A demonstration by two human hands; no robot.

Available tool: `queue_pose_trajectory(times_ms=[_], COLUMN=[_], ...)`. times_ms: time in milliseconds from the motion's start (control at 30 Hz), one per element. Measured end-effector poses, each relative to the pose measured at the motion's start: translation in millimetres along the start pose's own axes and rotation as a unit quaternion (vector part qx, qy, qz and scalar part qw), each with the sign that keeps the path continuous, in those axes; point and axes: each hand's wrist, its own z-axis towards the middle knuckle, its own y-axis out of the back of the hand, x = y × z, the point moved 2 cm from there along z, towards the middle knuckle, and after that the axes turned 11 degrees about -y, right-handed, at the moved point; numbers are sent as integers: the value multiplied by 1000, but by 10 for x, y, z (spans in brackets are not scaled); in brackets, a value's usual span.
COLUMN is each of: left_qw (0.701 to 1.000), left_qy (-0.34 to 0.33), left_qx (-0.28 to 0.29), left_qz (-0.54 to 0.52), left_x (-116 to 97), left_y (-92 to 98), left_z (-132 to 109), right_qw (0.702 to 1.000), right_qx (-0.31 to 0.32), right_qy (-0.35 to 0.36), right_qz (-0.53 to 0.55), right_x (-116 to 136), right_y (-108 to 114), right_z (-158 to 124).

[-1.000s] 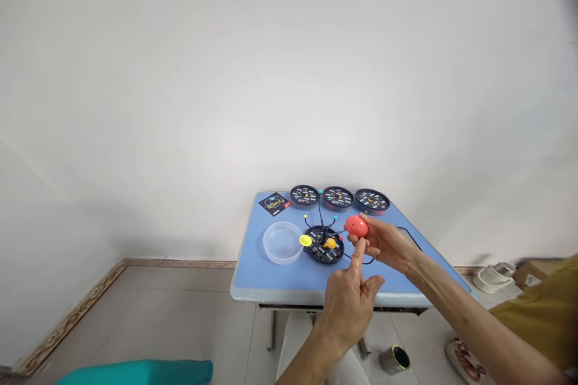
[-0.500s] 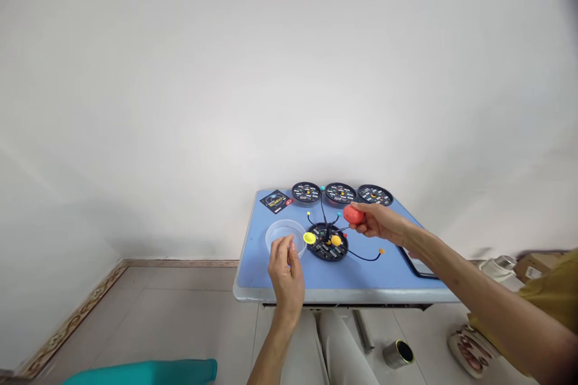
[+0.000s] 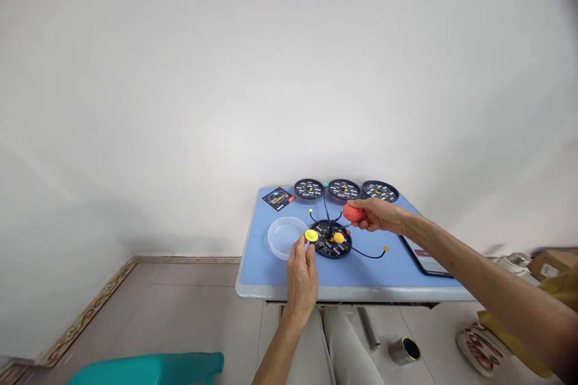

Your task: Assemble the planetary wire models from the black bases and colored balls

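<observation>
On the blue bench (image 3: 361, 280), our right hand (image 3: 379, 216) grips a red ball (image 3: 353, 212) at two o'clock of the black round base (image 3: 332, 242), while our left hand (image 3: 301, 271) pinches a yellow disc (image 3: 311, 234) at nine o'clock; both pieces look light, hard and smooth, best held by the body, not by the thin wire arms.

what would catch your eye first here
The orange-red ball gripped in the right hand, beside the black round base with its thin wire arms at mid-table. Next, the left hand, fingertips at the yellow disc on that base's left edge, beside a clear dish on the blue table.
</observation>
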Motion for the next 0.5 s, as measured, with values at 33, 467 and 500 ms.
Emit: queue_pose_trajectory(times_ms=[33, 467, 500], left_qw=[1000, 996, 994], left_qy=[-2, 49, 61], left_qx=[-27, 33, 38], left_qz=[9, -69, -79], left_x=[-11, -142, -133], left_y=[3, -513, -534], left_z=[-37, -223, -187], right_qw=[1000, 962, 961], right_qx=[-6, -75, -72], right_qy=[6, 27, 16], right_qz=[-8, -260, -267], right_x=[8, 384, 403], right_y=[-8, -157, -147], right_z=[-11, -4, 10])
